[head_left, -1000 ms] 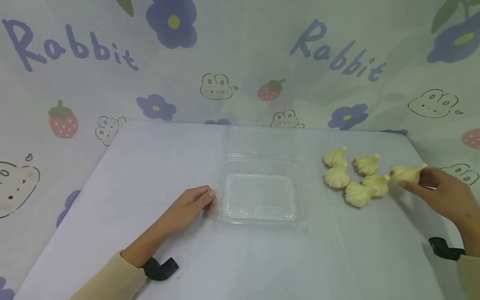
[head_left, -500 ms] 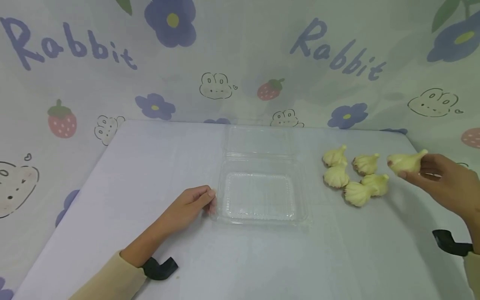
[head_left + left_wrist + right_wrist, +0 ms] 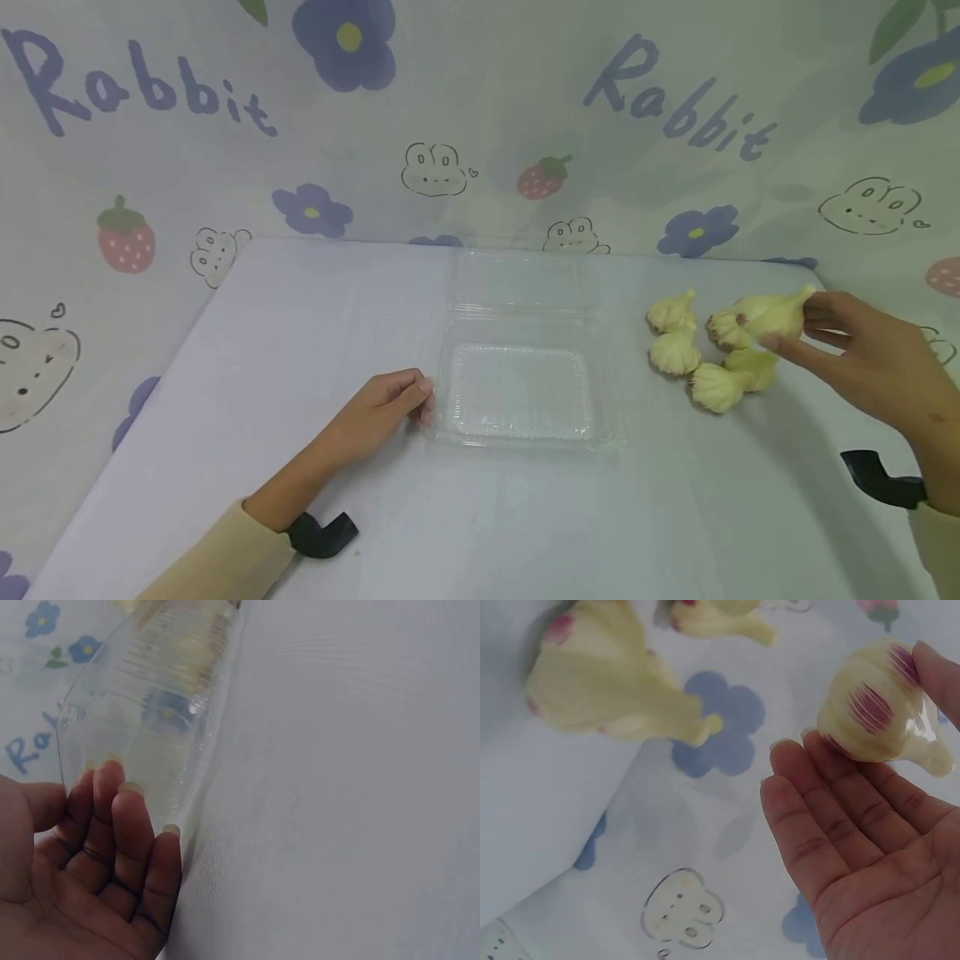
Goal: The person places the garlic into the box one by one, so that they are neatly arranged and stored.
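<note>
A clear plastic clamshell box (image 3: 521,392) stands on the white table with its lid (image 3: 519,282) folded back. My left hand (image 3: 386,408) pinches the box's left rim between thumb and fingers; the left wrist view shows its fingertips against the clear wall (image 3: 150,727). At the right, my right hand (image 3: 862,354) holds a garlic bulb (image 3: 776,318) above the table, pinched by thumb and fingers, and purple streaks show on that bulb (image 3: 870,705) in the right wrist view. Several other garlic bulbs (image 3: 716,387) lie grouped below and left of it, partly hidden by the held one.
The white table (image 3: 525,525) ends at the back against a cloth (image 3: 480,100) printed with rabbits, flowers and strawberries. A dark band piece (image 3: 324,535) sits at the left wrist, another dark band piece (image 3: 883,481) at the right one.
My right hand has lifted the garlic bulb off the table and carried it left, over the other bulbs. The left hand and the box have stayed in place.
</note>
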A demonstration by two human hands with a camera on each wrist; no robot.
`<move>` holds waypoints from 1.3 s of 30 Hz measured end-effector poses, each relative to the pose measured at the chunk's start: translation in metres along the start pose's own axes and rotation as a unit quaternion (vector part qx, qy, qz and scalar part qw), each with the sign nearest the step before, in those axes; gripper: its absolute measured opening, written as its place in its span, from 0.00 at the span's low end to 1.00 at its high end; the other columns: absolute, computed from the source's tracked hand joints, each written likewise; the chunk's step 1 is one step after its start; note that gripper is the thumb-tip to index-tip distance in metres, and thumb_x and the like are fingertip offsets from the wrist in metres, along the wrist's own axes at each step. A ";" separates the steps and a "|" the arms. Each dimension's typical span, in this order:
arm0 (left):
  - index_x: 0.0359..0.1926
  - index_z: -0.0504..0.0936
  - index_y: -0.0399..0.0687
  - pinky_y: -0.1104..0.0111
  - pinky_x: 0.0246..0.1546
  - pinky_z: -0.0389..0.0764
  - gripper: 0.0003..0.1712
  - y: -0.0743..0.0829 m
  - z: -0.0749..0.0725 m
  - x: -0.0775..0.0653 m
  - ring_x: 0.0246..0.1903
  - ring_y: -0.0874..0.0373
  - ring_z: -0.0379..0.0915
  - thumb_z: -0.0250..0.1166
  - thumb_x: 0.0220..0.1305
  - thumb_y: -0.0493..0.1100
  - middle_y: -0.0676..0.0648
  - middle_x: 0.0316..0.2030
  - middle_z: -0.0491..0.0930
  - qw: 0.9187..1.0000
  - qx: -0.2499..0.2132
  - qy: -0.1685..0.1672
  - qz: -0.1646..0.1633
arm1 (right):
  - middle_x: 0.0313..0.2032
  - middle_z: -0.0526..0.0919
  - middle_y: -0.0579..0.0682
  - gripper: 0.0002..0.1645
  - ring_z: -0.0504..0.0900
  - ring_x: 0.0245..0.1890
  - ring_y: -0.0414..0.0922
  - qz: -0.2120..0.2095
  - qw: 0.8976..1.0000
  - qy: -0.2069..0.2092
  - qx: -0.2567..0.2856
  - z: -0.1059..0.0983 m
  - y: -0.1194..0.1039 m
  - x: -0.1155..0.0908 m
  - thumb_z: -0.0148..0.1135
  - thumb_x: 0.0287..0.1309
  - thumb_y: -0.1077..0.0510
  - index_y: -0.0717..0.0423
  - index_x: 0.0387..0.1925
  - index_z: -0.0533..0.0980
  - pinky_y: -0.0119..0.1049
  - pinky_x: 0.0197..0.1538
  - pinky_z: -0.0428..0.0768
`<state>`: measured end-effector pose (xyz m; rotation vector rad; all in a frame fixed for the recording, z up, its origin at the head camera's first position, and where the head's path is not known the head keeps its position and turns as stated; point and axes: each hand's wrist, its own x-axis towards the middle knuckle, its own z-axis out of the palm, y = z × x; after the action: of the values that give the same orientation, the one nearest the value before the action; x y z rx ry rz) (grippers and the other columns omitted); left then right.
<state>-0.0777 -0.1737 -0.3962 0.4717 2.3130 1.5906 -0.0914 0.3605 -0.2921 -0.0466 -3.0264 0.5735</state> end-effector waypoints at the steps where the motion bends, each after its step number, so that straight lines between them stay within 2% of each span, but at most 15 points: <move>1: 0.36 0.80 0.42 0.65 0.41 0.81 0.18 0.000 0.000 0.000 0.36 0.51 0.77 0.53 0.84 0.46 0.47 0.31 0.80 1.000 0.001 0.000 0.000 | 0.62 0.71 0.79 0.49 0.71 0.59 0.80 -0.005 1.000 0.000 0.000 0.000 -0.005 -0.001 0.70 0.67 0.39 0.73 0.69 0.64 0.75 0.53 0.71; 6: 0.36 0.80 0.43 0.65 0.41 0.80 0.18 -0.001 0.000 0.001 0.36 0.52 0.77 0.53 0.84 0.47 0.47 0.31 0.80 1.000 0.000 0.001 0.005 | 0.62 0.75 0.74 0.46 0.74 0.59 0.77 -0.047 0.999 -0.011 0.014 0.003 -0.027 -0.004 0.72 0.66 0.41 0.69 0.69 0.66 0.73 0.51 0.73; 13: 0.35 0.81 0.43 0.65 0.40 0.80 0.18 0.000 -0.002 -0.002 0.35 0.52 0.77 0.54 0.83 0.46 0.47 0.30 0.80 1.000 0.001 0.004 0.010 | 0.62 0.77 0.68 0.43 0.76 0.60 0.73 -0.108 0.991 -0.052 0.052 0.014 -0.055 -0.005 0.73 0.66 0.43 0.64 0.70 0.67 0.72 0.53 0.74; 22: 0.36 0.81 0.42 0.65 0.40 0.79 0.19 0.001 -0.002 -0.002 0.36 0.51 0.77 0.54 0.84 0.47 0.47 0.30 0.80 1.000 0.004 0.003 0.003 | 0.59 0.81 0.64 0.39 0.81 0.58 0.67 -0.172 0.982 -0.052 0.064 0.031 -0.089 -0.006 0.75 0.64 0.46 0.64 0.67 0.71 0.68 0.55 0.77; 28: 0.36 0.81 0.42 0.65 0.40 0.80 0.19 0.000 -0.002 -0.002 0.36 0.51 0.77 0.54 0.83 0.48 0.47 0.30 0.81 1.000 0.004 0.005 0.002 | 0.57 0.84 0.55 0.37 0.83 0.57 0.59 -0.217 0.970 -0.078 0.071 0.044 -0.112 -0.002 0.75 0.64 0.44 0.58 0.65 0.74 0.61 0.56 0.80; 31: 0.36 0.81 0.42 0.64 0.40 0.80 0.19 0.000 -0.002 -0.002 0.35 0.51 0.77 0.54 0.83 0.47 0.47 0.30 0.81 1.000 0.002 0.005 0.004 | 0.55 0.85 0.51 0.34 0.84 0.56 0.55 -0.243 0.964 -0.089 0.056 0.049 -0.124 -0.001 0.76 0.62 0.44 0.56 0.63 0.76 0.57 0.54 0.81; 39: 0.36 0.82 0.42 0.64 0.40 0.81 0.19 -0.001 -0.001 -0.001 0.35 0.51 0.77 0.54 0.84 0.47 0.47 0.30 0.81 1.000 0.004 0.000 0.010 | 0.53 0.86 0.49 0.34 0.86 0.53 0.49 -0.303 0.946 -0.113 0.018 0.062 -0.152 0.004 0.78 0.60 0.48 0.57 0.63 0.76 0.50 0.54 0.83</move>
<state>-0.0775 -0.1753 -0.3971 0.4971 2.3225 1.5919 -0.1020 0.1966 -0.2937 0.9743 -2.9813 0.5950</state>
